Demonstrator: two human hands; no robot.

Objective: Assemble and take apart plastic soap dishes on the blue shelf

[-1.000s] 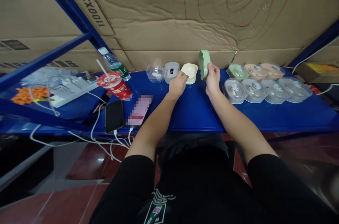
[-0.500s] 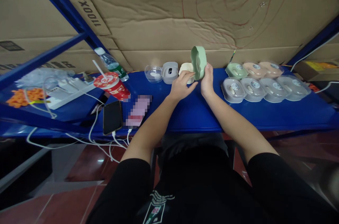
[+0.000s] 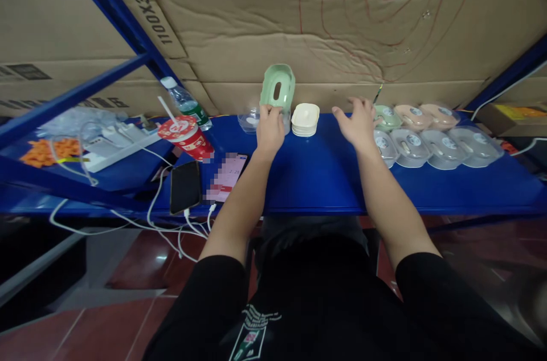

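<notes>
Gripping a pale green, rounded-rectangular plastic tray with an oval slot by its near edge, the person's left hand holds it tilted up above the back of the blue metal counter, near a clear shallow plastic container and to the left of a stack of cream rounded-square plastic dishes. The hands are well apart, and the right hand has its fingers spread beside a light green lidded plastic box; whether it touches that box cannot be told
</notes>
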